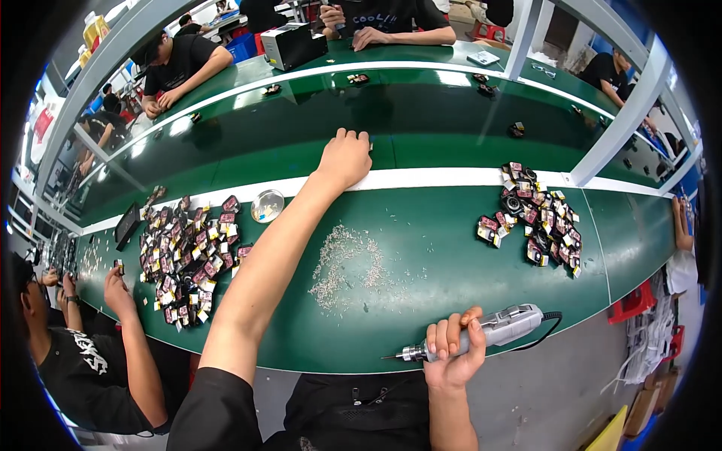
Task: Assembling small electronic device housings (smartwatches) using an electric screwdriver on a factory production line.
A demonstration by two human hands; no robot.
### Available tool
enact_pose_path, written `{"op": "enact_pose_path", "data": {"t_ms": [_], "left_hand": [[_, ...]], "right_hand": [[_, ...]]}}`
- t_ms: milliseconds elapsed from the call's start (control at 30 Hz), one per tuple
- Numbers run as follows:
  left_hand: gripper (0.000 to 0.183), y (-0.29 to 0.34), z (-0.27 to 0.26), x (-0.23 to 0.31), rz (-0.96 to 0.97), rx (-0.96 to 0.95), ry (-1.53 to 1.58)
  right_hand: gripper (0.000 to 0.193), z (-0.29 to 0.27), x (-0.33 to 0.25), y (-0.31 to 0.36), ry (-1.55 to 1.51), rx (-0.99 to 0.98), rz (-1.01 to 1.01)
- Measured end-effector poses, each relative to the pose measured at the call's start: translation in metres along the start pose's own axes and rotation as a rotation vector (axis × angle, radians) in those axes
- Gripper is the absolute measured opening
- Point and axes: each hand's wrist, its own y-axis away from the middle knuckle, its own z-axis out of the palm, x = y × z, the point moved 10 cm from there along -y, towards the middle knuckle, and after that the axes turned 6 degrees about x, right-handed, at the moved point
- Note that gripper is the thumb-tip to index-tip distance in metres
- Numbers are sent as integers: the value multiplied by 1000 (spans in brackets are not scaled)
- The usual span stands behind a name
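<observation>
My right hand is wrapped around a grey electric screwdriver at the near edge of the green work surface, its bit pointing left. My left arm stretches far forward over the white rail. At its end my left hand is closed, knuckles up, over the dark green belt; a tiny bit of something shows by its fingers, too little to name. Between my arms lies a scatter of small silvery screws. Heaps of small black parts with pink and yellow pieces lie left and right.
A round clear dish with small pieces stands beside my left forearm. White metal posts frame the bench. More black parts sit along the belt. A co-worker's hand holds a part at the left; other people sit across.
</observation>
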Motion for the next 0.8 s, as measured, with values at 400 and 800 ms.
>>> {"op": "enact_pose_path", "data": {"t_ms": [400, 800], "left_hand": [[33, 12, -8, -21, -175, 105, 162], [23, 39, -32, -48, -163, 215, 411]], "right_hand": [[11, 1, 0, 2, 34, -1, 3], [10, 3, 1, 11, 24, -4, 26]]}}
